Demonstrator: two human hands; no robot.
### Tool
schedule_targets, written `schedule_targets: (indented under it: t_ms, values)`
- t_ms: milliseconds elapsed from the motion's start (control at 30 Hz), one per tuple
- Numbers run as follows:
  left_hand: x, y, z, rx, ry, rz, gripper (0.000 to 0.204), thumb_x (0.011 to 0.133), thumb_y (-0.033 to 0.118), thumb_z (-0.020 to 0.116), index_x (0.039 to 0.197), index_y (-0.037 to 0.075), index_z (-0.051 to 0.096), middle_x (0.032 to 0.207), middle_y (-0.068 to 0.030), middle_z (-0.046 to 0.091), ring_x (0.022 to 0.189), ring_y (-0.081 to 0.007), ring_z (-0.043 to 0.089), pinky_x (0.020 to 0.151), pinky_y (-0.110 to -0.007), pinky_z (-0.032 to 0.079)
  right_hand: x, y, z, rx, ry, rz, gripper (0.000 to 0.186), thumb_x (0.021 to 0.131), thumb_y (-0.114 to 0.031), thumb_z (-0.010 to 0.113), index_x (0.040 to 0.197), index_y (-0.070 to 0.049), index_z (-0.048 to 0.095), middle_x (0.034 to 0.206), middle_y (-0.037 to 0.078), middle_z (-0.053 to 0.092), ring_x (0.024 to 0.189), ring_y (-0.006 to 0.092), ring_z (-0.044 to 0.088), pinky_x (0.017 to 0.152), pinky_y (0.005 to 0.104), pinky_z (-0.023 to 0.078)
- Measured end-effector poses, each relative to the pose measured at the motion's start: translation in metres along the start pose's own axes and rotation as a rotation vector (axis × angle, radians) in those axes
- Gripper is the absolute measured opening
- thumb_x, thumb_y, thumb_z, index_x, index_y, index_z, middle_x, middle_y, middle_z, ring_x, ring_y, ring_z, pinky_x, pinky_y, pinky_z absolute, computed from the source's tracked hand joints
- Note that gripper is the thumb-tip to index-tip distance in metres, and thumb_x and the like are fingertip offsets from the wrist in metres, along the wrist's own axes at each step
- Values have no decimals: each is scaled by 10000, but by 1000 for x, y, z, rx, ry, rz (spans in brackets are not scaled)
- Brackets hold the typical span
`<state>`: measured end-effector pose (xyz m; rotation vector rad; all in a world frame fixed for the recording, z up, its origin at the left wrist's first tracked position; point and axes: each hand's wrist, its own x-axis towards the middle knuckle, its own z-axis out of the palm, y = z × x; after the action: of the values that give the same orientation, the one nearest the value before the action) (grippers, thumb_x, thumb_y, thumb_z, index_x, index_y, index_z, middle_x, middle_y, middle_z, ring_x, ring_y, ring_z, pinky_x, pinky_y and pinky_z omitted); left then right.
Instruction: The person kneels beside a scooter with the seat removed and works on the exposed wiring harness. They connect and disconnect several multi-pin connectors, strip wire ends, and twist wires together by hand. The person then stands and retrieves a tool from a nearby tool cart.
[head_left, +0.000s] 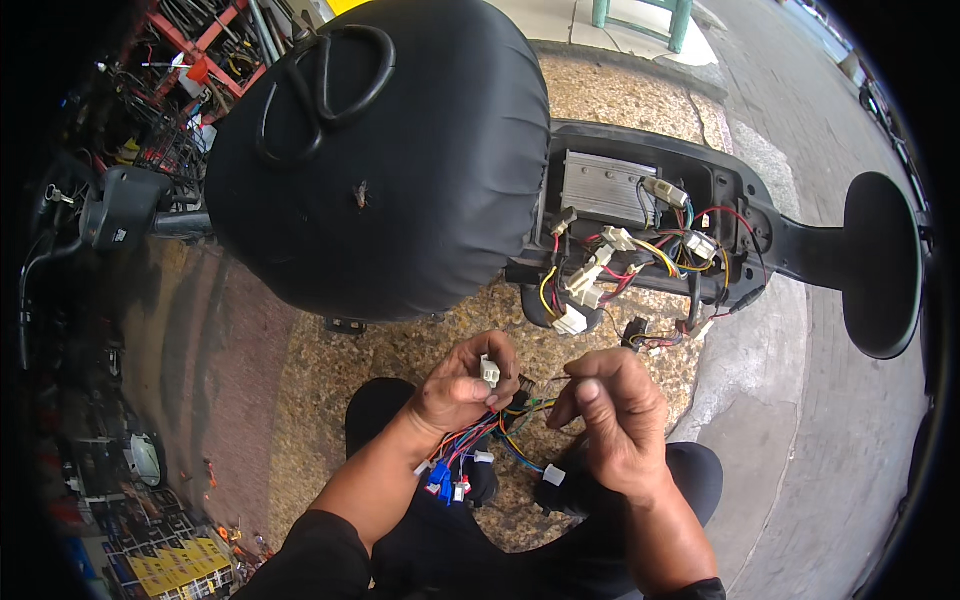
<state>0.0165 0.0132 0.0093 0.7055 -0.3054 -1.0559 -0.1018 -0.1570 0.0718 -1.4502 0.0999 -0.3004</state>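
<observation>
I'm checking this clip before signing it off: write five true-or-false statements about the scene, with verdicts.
1. The left hand holds a white plug. True.
2. The seat is black. True.
3. The right hand rests on the seat. False: it is near the loose wires.
4. Blue plugs hang among the loose wires. True.
5. The silver box lies on the ground. False: it sits in the black frame.

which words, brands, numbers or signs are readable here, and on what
None readable with certainty.
Yellow printed packaging, lower left: print too small and blurred.
Black handlebar control housing: small pale mark, unreadable.
Silver finned metal box: no legible text.
White connector in the left hand: no legible text.
</observation>
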Motion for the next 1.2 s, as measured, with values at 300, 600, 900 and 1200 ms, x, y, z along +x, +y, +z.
schedule_targets:
  t_ms: [300, 600, 900, 1200]
  values:
    - [-2, 2, -6, -39, 0, 40, 306, 719, 259, 710, 854, 62, 519, 640, 7, 420, 561, -95, 360, 540, -268, 272, 15, 21, 22, -36, 56, -44, 94, 1034, -116, 460, 1032, -22, 460, 746, 89, 625, 604, 111, 610, 465, 201, 465]
    - [1, -1, -4, -82, -27, -1, 299, 716, 253, 708, 851, 57, 528, 643, 10, 416, 571, -96, 363, 551, -273, 271, 9, 14, 6, 214, 127, 166, 172, 1035, -151, 466, 1141, -28, 411, 831, 120, 645, 729, 183, 678, 498, 235, 525]
    - [4, -11, -4, 26, 54, 56, 282, 691, 229, 697, 861, 55, 554, 708, -23, 496, 652, -119, 464, 613, -257, 373, -3, 10, 15, 171, 7, 185, 59, 976, 21, 503, 939, -24, 498, 693, 28, 603, 592, 60, 542, 514, 220, 436]
    - [1, -21, -3, 85, 97, 60, 220, 749, 90, 676, 948, 53, 589, 820, 12, 578, 756, -78, 533, 687, -228, 415, 1, 32, 30, -381, 158, -219, 80, 890, 64, 580, 905, 0, 535, 730, 124, 599, 578, 258, 617, 537, 328, 476]
